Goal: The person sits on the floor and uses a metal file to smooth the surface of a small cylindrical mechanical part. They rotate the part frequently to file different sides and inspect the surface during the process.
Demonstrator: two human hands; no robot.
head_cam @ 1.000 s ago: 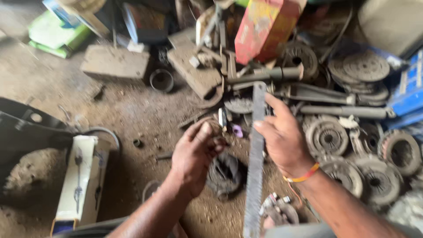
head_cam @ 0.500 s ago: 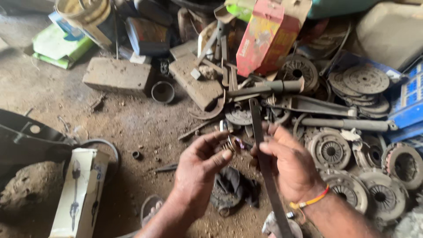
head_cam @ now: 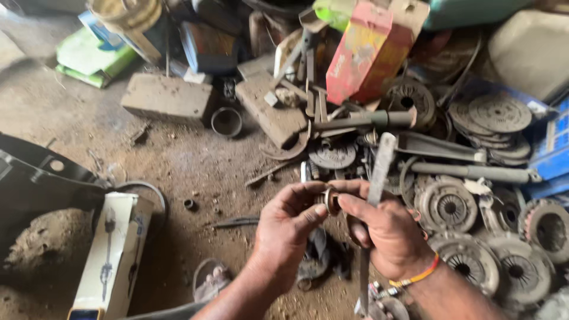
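— What do the hands have hold of in the head view?

— The left hand (head_cam: pixel 283 232) pinches a small round metal ring (head_cam: pixel 332 200) between thumb and forefinger, fingers curled close. The right hand (head_cam: pixel 388 232) meets it from the other side: its fingertips touch the same ring, while the rest of that hand is wrapped around a long flat metal bar (head_cam: pixel 379 178), dull grey, which stands nearly upright and runs down past the wrist. An orange band (head_cam: pixel 418 277) circles the right wrist.

— And where is the ring?

— In the air between the two hands, above a dusty, gritty floor (head_cam: pixel 178 160).

— What lies about them?

— To the right, round ribbed metal discs (head_cam: pixel 451 207), rusty and greasy, are heaped together. Behind the bar a grey metal pipe (head_cam: pixel 361 120) lies crosswise. Further back stand a red and yellow carton (head_cam: pixel 370 50), a rough concrete block (head_cam: pixel 168 96) and a short open metal sleeve (head_cam: pixel 226 121). At the left, a long white cardboard box (head_cam: pixel 112 261) rests beside a black moulded panel (head_cam: pixel 35 178).
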